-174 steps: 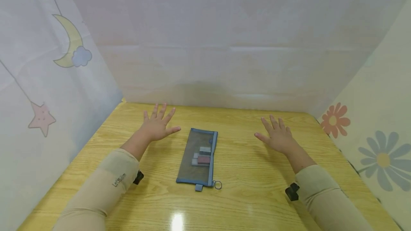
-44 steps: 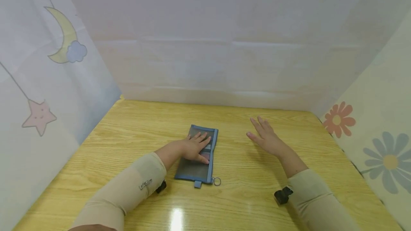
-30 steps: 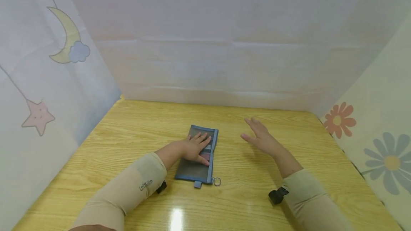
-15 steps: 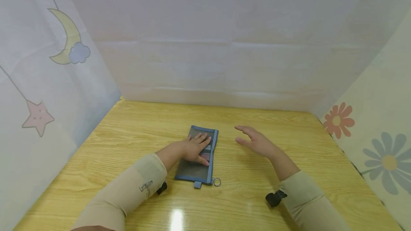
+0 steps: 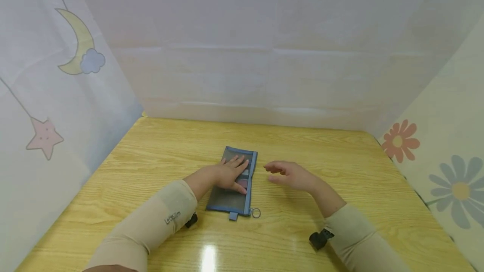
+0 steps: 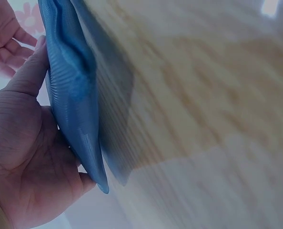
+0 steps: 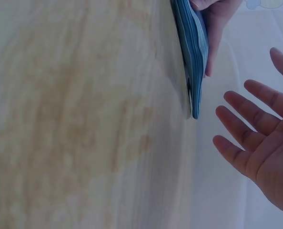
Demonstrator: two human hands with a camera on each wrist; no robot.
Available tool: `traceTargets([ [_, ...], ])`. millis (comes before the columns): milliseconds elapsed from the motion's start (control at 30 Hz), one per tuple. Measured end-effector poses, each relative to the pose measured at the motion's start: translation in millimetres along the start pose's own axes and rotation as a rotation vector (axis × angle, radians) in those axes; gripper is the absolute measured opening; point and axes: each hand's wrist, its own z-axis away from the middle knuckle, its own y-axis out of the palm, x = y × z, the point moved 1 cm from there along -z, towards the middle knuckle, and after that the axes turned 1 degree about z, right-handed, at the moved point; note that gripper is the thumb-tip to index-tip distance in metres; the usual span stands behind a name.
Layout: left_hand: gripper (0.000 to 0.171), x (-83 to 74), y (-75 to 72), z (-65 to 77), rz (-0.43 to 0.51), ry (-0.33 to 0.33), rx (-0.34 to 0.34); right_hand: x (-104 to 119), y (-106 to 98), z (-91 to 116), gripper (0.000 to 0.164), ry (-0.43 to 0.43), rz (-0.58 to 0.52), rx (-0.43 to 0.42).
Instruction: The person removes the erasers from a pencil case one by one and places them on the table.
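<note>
A blue mesh zip pouch lies flat on the table, its zipper edge facing right. Through the mesh show a pinkish block and a pale block, partly covered by fingers. My left hand rests on top of the pouch with fingers spread. In the left wrist view its thumb and palm lie against the pouch. To the right of the zipper, a short gap away, my right hand hovers with loosely bent fingers. The right wrist view shows this right hand holding nothing.
A metal ring hangs from the zipper's near end, beside a small fabric tab. The wooden table is bounded by printed cloth walls at the back and sides.
The left hand has moved from the table's left side onto the pouch and stayed there. My right hand has come left and nearer, toward the zipper side, its fingers less spread.
</note>
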Motion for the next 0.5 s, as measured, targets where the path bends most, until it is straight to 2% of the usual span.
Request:
traceTargets([
  [267, 0.099, -0.2, -1.5, -0.4, 0.008, 0.001, -0.005, 3.7, 12.9, -2.9, 0.035, -0.051, -0.038, 0.088],
  [500, 0.100, 0.9, -0.2, -1.1, 0.011, 0.000, 0.003, 2.2, 23.7, -6.5, 0.022, -0.077, 0.025, 0.120],
])
